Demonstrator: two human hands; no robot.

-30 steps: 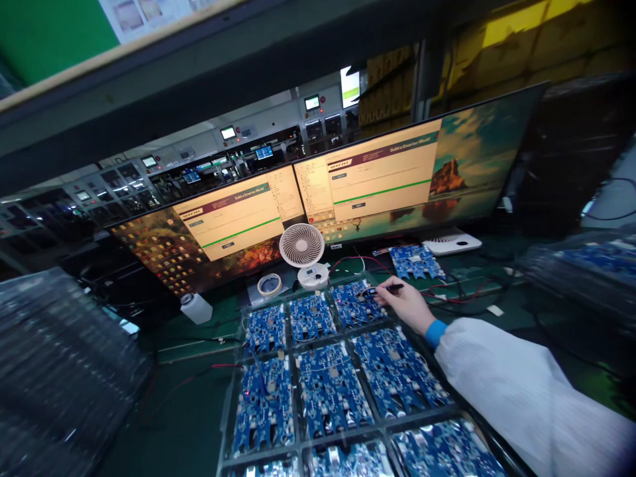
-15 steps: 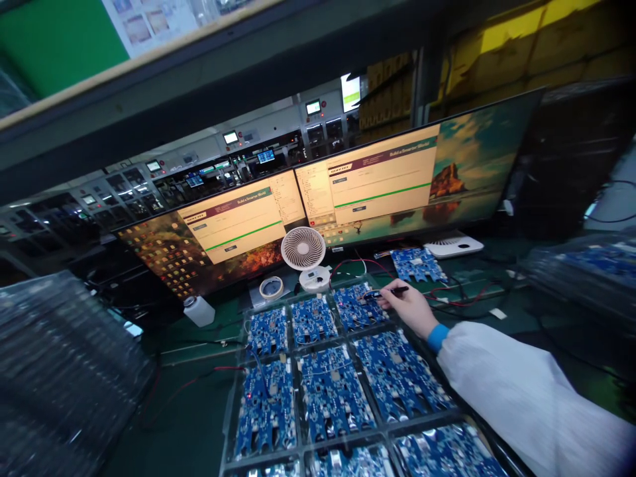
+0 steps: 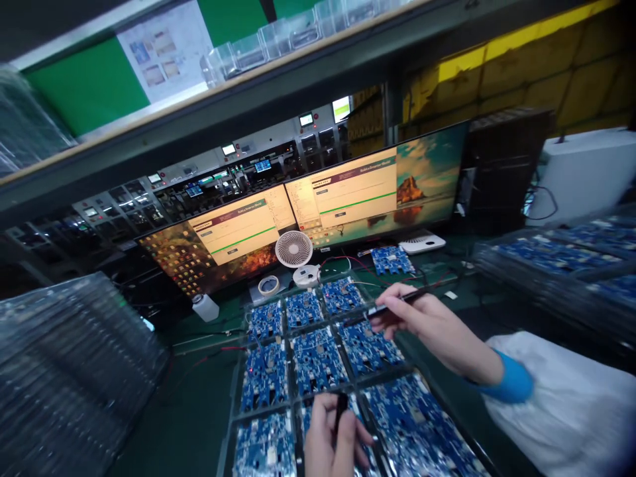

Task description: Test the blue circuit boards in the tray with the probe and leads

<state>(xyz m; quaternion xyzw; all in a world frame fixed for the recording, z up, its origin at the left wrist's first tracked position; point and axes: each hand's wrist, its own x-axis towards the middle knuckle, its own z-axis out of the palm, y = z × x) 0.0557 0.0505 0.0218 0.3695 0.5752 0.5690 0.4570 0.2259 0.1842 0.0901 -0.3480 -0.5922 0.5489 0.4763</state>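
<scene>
While the right hand (image 3: 427, 324) hovers over the clear plastic tray (image 3: 233, 397) of blue circuit boards (image 3: 318, 358), its fingers are closed round a thin black pen-like probe (image 3: 397, 303), tip pointing left above the tray's far right boards; white sleeve w/ blue cuff (image 3: 511, 384) runs off to the bench's near right corner; left hand (image 3: 330, 440) sits at the tray's near edge, approx. mid-width, fingers pinched on a small black stick-like tool (image 3: 340, 405) held upright over a board; what the tool is, can't tell; boards lie in rows, 3 across, each in its own pocket; small red LED lit on a left-column board. Behind the tray, towards the bench's far edge: small white desk fan (image 3: 294, 250), roll of tape (image 3: 269, 285), small white cylinder (image 3: 205, 307), one loose blue board (image 3: 391, 260) w/ red wires nearby; two wide monitors (image 3: 348, 192) stand side by side along the far edge, both showing beige windows w/ green bars; stacks of clear trays (image 3: 69, 377) at the left edge, more board-filled trays (image 3: 556, 258) at the right edge.
</scene>
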